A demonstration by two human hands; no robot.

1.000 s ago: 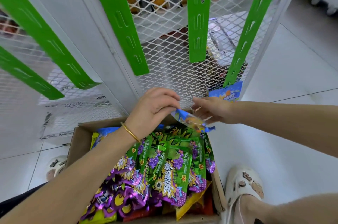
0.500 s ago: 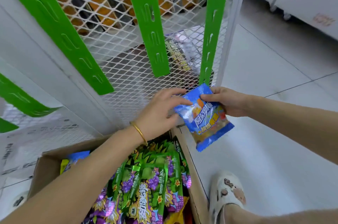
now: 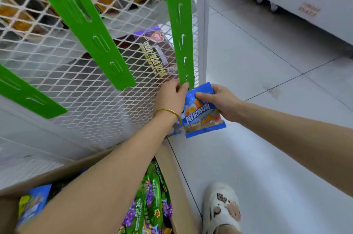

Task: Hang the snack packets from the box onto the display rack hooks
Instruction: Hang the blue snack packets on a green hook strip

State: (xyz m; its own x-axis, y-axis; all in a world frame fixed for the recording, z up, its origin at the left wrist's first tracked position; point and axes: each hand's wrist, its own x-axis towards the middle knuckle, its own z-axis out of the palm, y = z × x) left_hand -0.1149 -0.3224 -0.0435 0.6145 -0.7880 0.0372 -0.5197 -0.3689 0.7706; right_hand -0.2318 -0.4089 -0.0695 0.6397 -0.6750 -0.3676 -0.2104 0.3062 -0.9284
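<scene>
Now my left hand (image 3: 170, 98) is up at the slotted green plastic strip (image 3: 179, 33), pinching its bottom tip, while my right hand (image 3: 221, 101) grips the glossy blue packet (image 3: 203, 119), white Chinese lettering, just beside it.

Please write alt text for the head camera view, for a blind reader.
A person's right hand holds a blue snack packet at the bottom of a green hanging strip, which the left hand pinches, on a white mesh rack. Below, a cardboard box holds more packets.

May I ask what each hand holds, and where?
The right hand holds the blue packet by its top edge; the left hand, the green strip by its bottom end.
</scene>
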